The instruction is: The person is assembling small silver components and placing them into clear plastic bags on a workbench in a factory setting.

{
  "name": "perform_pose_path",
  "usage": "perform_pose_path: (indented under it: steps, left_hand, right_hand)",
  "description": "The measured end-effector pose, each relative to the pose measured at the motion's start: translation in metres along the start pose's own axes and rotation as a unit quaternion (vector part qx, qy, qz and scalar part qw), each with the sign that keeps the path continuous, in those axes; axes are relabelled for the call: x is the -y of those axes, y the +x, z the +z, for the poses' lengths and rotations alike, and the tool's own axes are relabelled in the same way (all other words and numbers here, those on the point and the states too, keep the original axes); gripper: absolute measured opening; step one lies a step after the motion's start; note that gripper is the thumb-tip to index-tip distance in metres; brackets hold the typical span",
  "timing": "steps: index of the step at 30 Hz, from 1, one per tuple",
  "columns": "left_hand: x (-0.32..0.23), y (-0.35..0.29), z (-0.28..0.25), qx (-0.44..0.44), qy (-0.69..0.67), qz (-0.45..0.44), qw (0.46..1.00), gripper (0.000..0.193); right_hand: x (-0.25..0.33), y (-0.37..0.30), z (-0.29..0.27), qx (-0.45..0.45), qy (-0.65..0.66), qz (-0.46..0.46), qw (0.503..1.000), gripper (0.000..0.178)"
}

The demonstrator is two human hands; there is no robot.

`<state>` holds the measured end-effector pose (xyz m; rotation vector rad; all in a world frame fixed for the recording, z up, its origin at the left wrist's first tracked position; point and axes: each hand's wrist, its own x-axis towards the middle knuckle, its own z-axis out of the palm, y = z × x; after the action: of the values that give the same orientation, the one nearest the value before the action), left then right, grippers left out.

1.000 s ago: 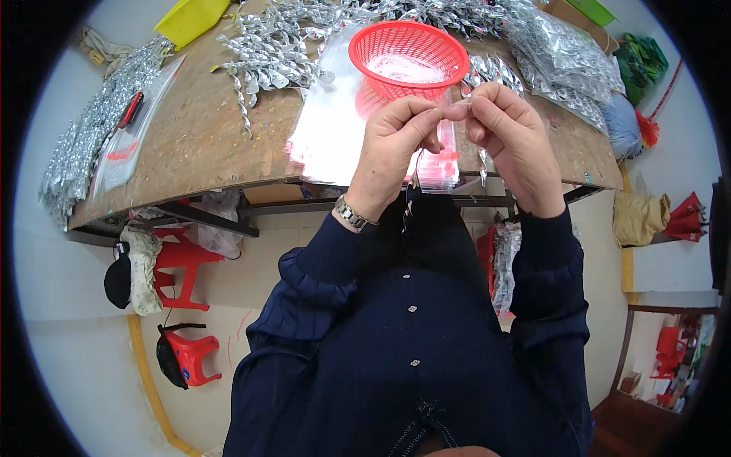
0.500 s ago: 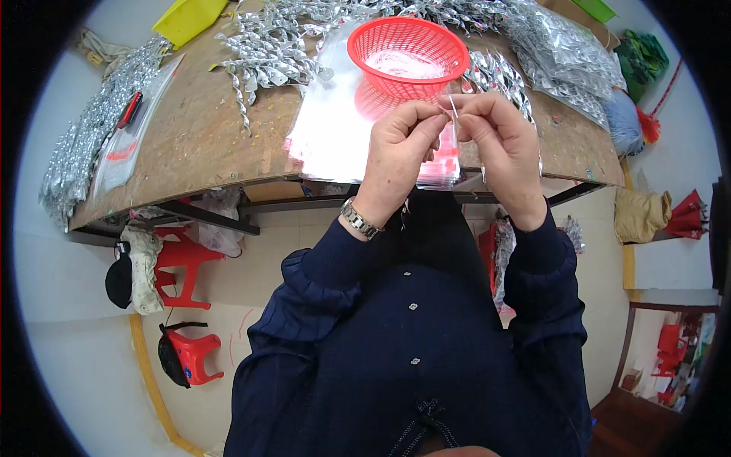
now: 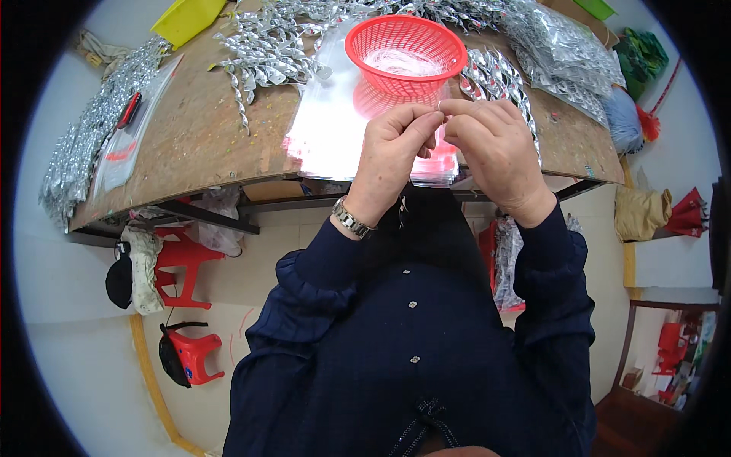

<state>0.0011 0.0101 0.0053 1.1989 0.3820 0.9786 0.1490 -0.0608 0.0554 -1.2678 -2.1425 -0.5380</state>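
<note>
My left hand (image 3: 390,152) is closed in a pinch above the table's near edge. My right hand (image 3: 499,152) meets it fingertip to fingertip, its fingers bent inward. Between the fingertips a short bit of thin white strand (image 3: 439,105) shows; the rest is hidden by the fingers. Below my left hand hangs the end of a silver twisted strip (image 3: 403,204); its upper part is out of sight behind the hand. Just beyond my hands a red plastic basket (image 3: 362,65) holds a heap of fine white strands (image 3: 403,62). It stands on a stack of clear plastic sheets or bags (image 3: 324,126).
Silver twisted strips (image 3: 266,65) lie behind and beside the basket on the wooden table (image 3: 205,137). Further left are a silver heap (image 3: 99,126), a red-and-black cutter (image 3: 130,110) and a yellow container (image 3: 188,21). Bagged silver strips (image 3: 563,61) pile up right. Red stools (image 3: 186,263) stand below left.
My right hand has turned inward and closed up to my left fingertips. The white strand that stood up between the hands now shows only as a short bit.
</note>
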Motion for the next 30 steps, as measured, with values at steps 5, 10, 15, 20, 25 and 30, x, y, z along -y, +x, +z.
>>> perform_pose_path:
  steps: [5,10,15,20,25,30]
  left_hand:
    - [-0.003,-0.001,0.000,0.002,0.001,-0.024,1.000,0.017]
    - [-0.005,-0.001,0.003,-0.008,-0.012,-0.035,0.999,0.016]
    - [-0.005,-0.001,0.002,-0.004,-0.006,-0.031,1.000,0.015]
    - [-0.004,-0.001,0.001,-0.010,-0.014,-0.038,0.999,0.015]
    - [-0.004,-0.002,-0.003,-0.004,-0.027,-0.050,0.998,0.017]
    - [-0.003,-0.003,-0.005,-0.001,-0.025,-0.048,0.999,0.016]
  right_hand:
    - [0.000,-0.003,0.002,0.010,-0.016,-0.010,1.000,0.008]
    - [0.002,-0.004,0.004,0.011,-0.024,-0.024,0.999,0.008]
    - [0.002,-0.004,0.005,0.005,-0.003,-0.007,1.000,0.008]
    - [0.003,-0.007,0.011,-0.015,0.024,0.013,1.000,0.011]
    - [0.005,-0.007,0.013,-0.050,0.075,0.062,0.994,0.011]
    - [0.007,-0.011,0.016,-0.059,0.174,0.151,0.971,0.006]
